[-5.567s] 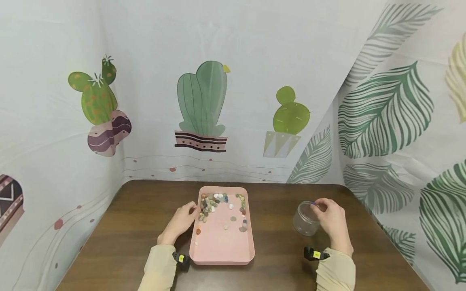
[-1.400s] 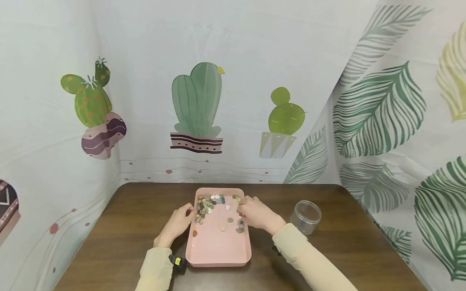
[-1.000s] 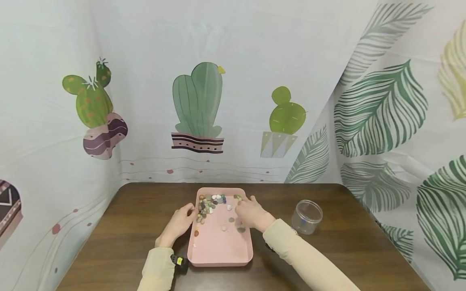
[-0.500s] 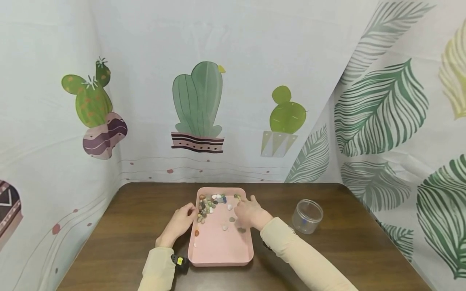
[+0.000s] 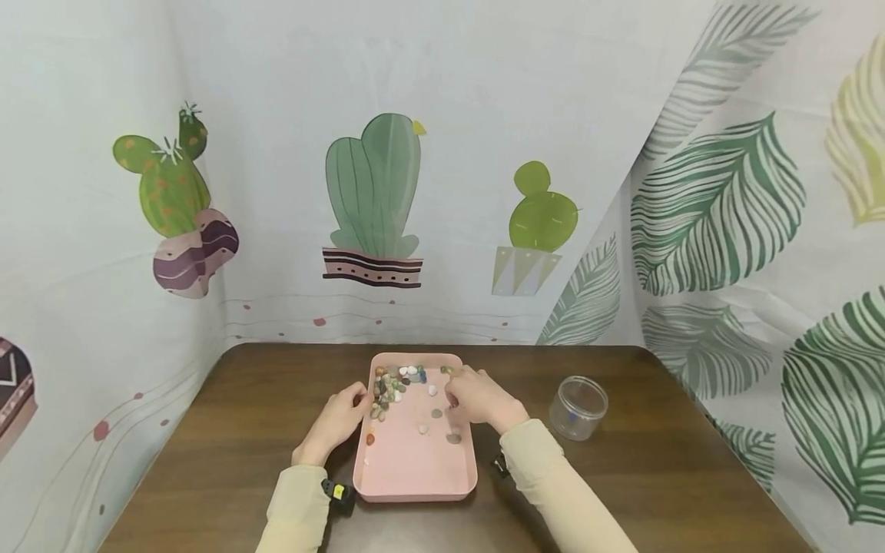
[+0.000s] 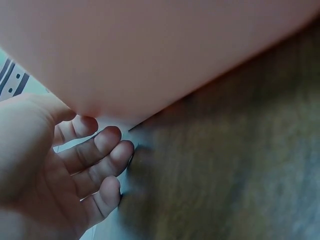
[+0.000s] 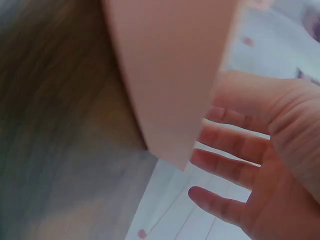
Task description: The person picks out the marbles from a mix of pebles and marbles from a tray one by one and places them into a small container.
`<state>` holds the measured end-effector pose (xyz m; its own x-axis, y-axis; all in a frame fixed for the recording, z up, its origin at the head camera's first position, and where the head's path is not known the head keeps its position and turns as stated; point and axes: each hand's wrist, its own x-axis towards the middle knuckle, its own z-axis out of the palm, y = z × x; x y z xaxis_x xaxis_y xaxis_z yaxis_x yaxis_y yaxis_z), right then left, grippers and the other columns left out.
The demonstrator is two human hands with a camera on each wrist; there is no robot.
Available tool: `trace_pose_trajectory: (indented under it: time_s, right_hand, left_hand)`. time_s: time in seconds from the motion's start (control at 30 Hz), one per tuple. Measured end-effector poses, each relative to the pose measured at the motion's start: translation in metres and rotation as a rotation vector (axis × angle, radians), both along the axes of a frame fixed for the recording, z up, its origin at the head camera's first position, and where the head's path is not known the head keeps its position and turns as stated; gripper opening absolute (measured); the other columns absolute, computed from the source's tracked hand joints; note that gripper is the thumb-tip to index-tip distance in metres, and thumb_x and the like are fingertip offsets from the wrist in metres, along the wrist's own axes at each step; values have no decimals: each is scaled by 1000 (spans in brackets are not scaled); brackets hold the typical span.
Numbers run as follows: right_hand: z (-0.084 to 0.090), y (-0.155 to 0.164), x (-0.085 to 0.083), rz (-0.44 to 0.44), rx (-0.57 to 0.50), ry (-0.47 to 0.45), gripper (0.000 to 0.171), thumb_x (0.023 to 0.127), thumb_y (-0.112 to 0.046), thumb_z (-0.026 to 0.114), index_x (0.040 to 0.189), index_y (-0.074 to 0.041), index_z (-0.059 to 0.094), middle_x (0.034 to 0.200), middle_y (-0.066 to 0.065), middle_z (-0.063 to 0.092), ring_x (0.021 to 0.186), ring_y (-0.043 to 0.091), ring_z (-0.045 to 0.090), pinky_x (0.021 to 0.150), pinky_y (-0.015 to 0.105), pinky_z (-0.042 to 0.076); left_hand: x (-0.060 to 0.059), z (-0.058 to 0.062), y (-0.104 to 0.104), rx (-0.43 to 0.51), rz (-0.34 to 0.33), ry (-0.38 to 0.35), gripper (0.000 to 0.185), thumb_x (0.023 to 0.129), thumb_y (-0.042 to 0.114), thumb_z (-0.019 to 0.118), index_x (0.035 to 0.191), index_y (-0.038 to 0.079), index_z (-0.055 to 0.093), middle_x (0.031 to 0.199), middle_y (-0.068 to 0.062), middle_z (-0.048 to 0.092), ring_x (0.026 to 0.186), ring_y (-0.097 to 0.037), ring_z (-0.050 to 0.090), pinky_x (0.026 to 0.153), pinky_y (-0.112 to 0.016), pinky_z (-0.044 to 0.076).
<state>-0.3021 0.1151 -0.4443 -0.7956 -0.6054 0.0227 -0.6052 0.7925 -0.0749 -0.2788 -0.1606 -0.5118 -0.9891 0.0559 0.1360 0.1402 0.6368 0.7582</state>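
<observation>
In the head view, a pink tray [image 5: 415, 472] holds pebbles [image 5: 389, 388] of several colours, mostly at its back left. My left hand [image 5: 339, 418] holds the tray's left rim; in the left wrist view its thumb hooks over the edge while the curled fingers lie outside. Over the tray's right side, my right hand [image 5: 480, 395] reaches down among pebbles with thumb and forefinger bent. The tray wall hides those fingertips in the right wrist view, so whether they pinch a pebble is not visible. Below them lies a grey pebble [image 5: 453, 438].
A clear round jar [image 5: 578, 408], without a lid, stands on the brown table [image 5: 664, 461] right of the tray. Something small and blue [image 5: 573, 417] lies inside it. A printed cloth [image 5: 456, 230] hangs behind the table.
My right hand has come left from the jar, where it held a blue thing, to the tray's right side; lately it shifts only slightly there. My left hand stays at the rim.
</observation>
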Motion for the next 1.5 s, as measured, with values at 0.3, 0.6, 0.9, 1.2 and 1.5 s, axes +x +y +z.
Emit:
trace_pose_trajectory:
  time_s: [0.3,0.6,0.9,1.2,1.5]
  right_hand:
    - [5,26,3,-58,-351,-30,13,82,-16,78,86,-12,66,91,0,60,88,22,51,79,42,44]
    - [23,51,11,-197,-437,-4,14,84,-18,77,92,-13,67,100,2,63,100,29,57,85,45,45]
    - [36,85,19,-238,-478,89,15,84,-18,77,92,-11,67,98,5,65,97,30,59,83,47,45]
    - [43,137,26,-363,-516,147,17,87,-18,73,97,-8,65,105,13,65,95,34,60,82,51,45]
    - [29,180,35,-489,-575,119,18,88,-19,71,98,-6,65,103,15,65,99,36,59,83,53,45]
  left_hand:
    - [-1,1,1,5,4,7,18,99,19,56,82,15,54,62,2,43,57,-14,42,51,-29,31]
    - [-3,9,6,2,-13,-2,17,99,18,56,82,14,54,64,1,45,60,-15,45,52,-30,32]
    - [-1,10,11,-17,-17,15,17,99,17,57,82,15,54,64,1,48,61,-16,48,54,-31,35]
    - [-3,8,6,-9,-15,21,16,99,17,56,83,14,54,64,1,47,60,-16,47,54,-31,35]
    - [0,2,2,-11,-4,18,16,98,15,55,83,14,54,65,1,48,61,-15,47,55,-30,35]
